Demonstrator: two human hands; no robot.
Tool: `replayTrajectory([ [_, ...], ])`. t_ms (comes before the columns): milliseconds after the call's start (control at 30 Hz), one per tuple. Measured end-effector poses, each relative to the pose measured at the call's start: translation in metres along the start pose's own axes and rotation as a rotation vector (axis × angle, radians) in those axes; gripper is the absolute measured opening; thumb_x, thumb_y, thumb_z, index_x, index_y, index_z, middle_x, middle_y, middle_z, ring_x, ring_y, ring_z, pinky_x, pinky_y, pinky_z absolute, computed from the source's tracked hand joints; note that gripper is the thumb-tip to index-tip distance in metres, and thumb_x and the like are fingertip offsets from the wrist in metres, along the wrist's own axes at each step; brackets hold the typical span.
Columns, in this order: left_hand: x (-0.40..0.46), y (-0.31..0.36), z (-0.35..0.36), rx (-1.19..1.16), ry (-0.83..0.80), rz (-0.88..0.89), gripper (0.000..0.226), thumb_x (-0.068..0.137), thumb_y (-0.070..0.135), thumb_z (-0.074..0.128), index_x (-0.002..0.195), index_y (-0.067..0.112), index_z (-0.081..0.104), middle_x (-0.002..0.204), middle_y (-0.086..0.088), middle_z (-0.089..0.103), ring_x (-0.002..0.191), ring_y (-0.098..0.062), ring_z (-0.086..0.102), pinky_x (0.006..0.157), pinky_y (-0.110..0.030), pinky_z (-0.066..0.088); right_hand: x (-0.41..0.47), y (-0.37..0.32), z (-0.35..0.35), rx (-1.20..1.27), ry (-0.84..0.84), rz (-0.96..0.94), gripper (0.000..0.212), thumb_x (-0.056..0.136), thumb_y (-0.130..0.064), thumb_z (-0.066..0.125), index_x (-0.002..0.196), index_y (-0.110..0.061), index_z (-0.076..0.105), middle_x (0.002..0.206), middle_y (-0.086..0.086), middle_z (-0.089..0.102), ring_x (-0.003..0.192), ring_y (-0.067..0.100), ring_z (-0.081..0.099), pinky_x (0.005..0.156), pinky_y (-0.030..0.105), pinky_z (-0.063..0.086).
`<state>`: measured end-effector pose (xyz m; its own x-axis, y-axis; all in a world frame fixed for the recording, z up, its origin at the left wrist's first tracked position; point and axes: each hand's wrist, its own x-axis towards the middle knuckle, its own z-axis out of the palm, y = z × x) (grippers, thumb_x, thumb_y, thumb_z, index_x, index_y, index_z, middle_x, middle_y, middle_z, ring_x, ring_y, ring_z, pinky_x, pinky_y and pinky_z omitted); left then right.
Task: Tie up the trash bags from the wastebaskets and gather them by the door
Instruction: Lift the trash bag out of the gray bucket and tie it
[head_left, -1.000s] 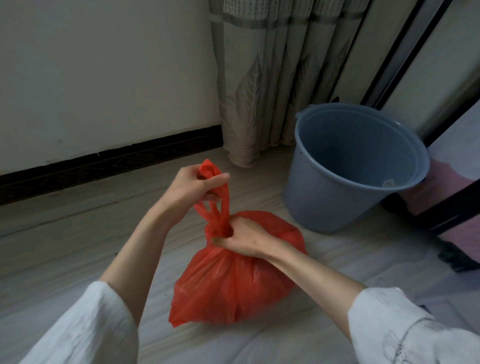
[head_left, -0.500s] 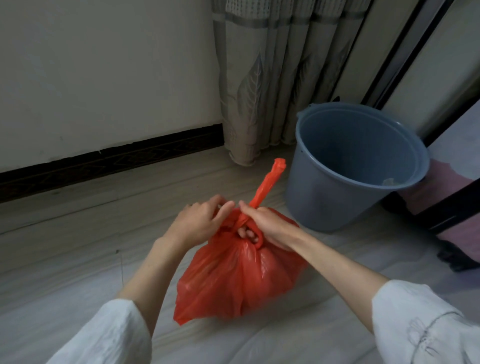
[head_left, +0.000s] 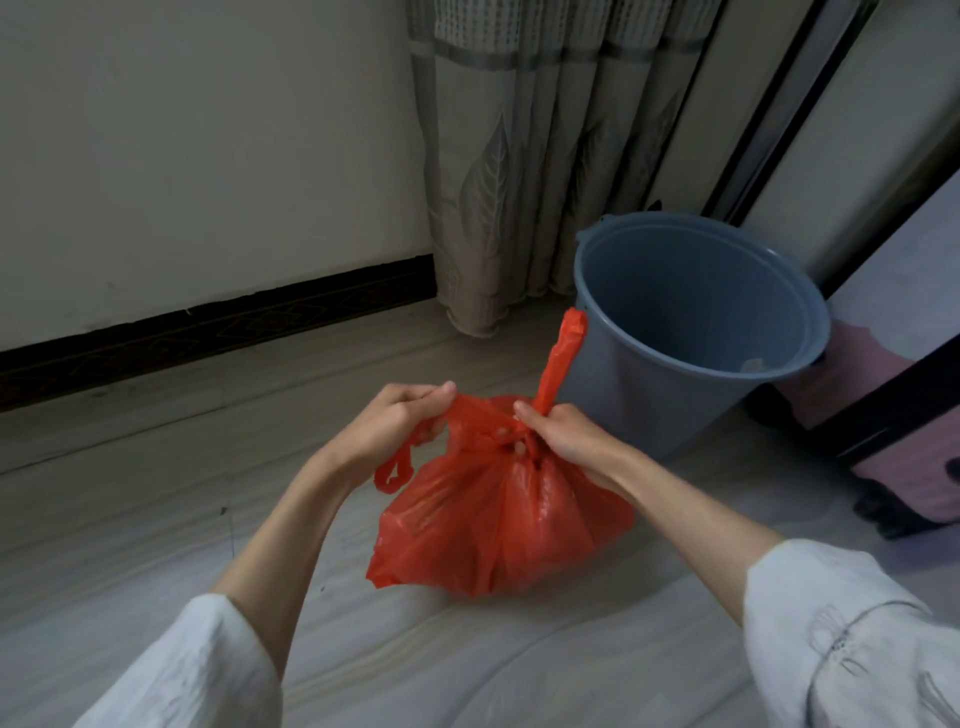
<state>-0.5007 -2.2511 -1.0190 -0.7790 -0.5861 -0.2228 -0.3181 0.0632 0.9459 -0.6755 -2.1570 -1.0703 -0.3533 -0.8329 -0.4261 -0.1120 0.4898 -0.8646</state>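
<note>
Right now the left hand is closed around one handle strip of the red trash bag, the strip's loop hanging just below its fingers, while the right hand pinches the gathered neck with the other handle strip standing up past its thumb. Between the two sets of fingertips the film is bunched into what looks like a half-made knot, though the folds hide its exact form. Thin, soft and probably slick, the plastic will likely stretch or tear if yanked; the twisted handles are the safest hold. Below the hands the bag bulges on the floor, seemingly light. Just beyond the right knuckles stands the blue wastebasket.
</note>
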Motion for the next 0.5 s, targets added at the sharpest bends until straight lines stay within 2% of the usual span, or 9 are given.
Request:
replayTrajectory([
  [67, -0.002, 0.01, 0.002, 0.116, -0.216, -0.126, 0.046, 0.091, 0.032, 0.049, 0.047, 0.021, 0.057, 0.045, 0.012, 0.053, 0.044, 0.0, 0.047, 0.052, -0.014, 0.038, -0.001, 0.0, -0.007, 0.108, -0.032, 0.044, 0.039, 0.092, -0.032, 0.051, 0.059, -0.017, 0.064, 0.047, -0.006, 0.058, 0.053, 0.011, 0.052, 0.058, 0.024, 0.042],
  [100, -0.003, 0.015, 0.002, 0.186, -0.35, -0.208, 0.041, 0.089, 0.035, 0.051, 0.053, 0.024, 0.066, 0.05, 0.014, 0.062, 0.05, 0.003, 0.054, 0.056, -0.011, 0.042, -0.003, 0.0, -0.01, 0.15, -0.064, 0.055, 0.035, 0.091, -0.031, 0.053, 0.061, -0.017, 0.064, 0.047, -0.006, 0.058, 0.054, 0.011, 0.052, 0.059, 0.023, 0.042],
  [167, -0.005, 0.017, 0.001, 0.316, -0.533, -0.334, 0.038, 0.082, 0.053, 0.048, 0.074, 0.025, 0.073, 0.074, 0.014, 0.07, 0.07, -0.002, 0.061, 0.07, -0.019, 0.046, -0.006, 0.001, -0.015, 0.191, -0.145, 0.058, 0.028, 0.089, -0.027, 0.057, 0.064, -0.018, 0.065, 0.054, -0.005, 0.059, 0.059, 0.011, 0.054, 0.064, 0.023, 0.043],
  [200, -0.003, 0.015, 0.0, 0.344, -0.526, -0.367, 0.047, 0.079, 0.061, 0.042, 0.079, 0.025, 0.072, 0.081, 0.012, 0.07, 0.073, -0.005, 0.06, 0.072, -0.023, 0.045, -0.007, 0.001, -0.016, 0.199, -0.184, 0.055, 0.025, 0.088, -0.024, 0.059, 0.065, -0.017, 0.066, 0.059, -0.003, 0.061, 0.063, 0.011, 0.055, 0.068, 0.024, 0.045],
  [267, 0.005, 0.001, 0.004, 0.359, -0.304, -0.288, 0.049, 0.083, 0.06, 0.038, 0.077, 0.024, 0.071, 0.082, 0.007, 0.068, 0.068, -0.005, 0.058, 0.067, -0.024, 0.043, -0.01, 0.001, -0.018, 0.157, -0.245, 0.043, 0.02, 0.085, -0.02, 0.062, 0.066, -0.019, 0.067, 0.068, 0.0, 0.063, 0.068, 0.013, 0.058, 0.074, 0.027, 0.045],
  [333, 0.014, -0.014, 0.016, 0.368, -0.027, -0.059, 0.028, 0.09, 0.036, 0.05, 0.081, 0.02, 0.071, 0.076, 0.007, 0.066, 0.059, 0.004, 0.056, 0.065, -0.019, 0.044, -0.013, -0.002, -0.02, 0.071, -0.292, 0.035, 0.017, 0.082, -0.018, 0.065, 0.066, -0.022, 0.068, 0.072, 0.0, 0.063, 0.07, 0.012, 0.058, 0.076, 0.027, 0.045],
  [367, 0.017, -0.02, 0.022, 0.339, 0.024, 0.012, 0.016, 0.088, 0.021, 0.055, 0.087, 0.015, 0.071, 0.076, 0.009, 0.064, 0.058, 0.009, 0.055, 0.065, -0.012, 0.043, -0.015, -0.003, -0.02, 0.032, -0.315, 0.04, 0.016, 0.082, -0.016, 0.065, 0.068, -0.022, 0.067, 0.073, -0.001, 0.063, 0.07, 0.011, 0.058, 0.076, 0.025, 0.046],
  [433, 0.018, -0.027, 0.037, 0.327, -0.003, 0.056, 0.017, 0.082, 0.001, 0.06, 0.094, 0.006, 0.069, 0.08, 0.007, 0.063, 0.06, 0.017, 0.054, 0.063, -0.002, 0.039, -0.019, -0.007, -0.021, -0.06, -0.354, 0.036, 0.017, 0.083, -0.015, 0.063, 0.069, -0.023, 0.065, 0.074, -0.003, 0.062, 0.07, 0.008, 0.057, 0.072, 0.021, 0.045],
  [500, 0.022, -0.035, 0.049, 0.405, -0.048, 0.072, 0.018, 0.078, 0.001, 0.063, 0.092, 0.008, 0.071, 0.085, 0.002, 0.068, 0.066, 0.011, 0.057, 0.066, -0.003, 0.039, -0.022, -0.01, -0.021, -0.135, -0.376, 0.018, 0.02, 0.084, -0.013, 0.062, 0.067, -0.023, 0.063, 0.072, -0.004, 0.059, 0.068, 0.007, 0.054, 0.069, 0.019, 0.043],
])
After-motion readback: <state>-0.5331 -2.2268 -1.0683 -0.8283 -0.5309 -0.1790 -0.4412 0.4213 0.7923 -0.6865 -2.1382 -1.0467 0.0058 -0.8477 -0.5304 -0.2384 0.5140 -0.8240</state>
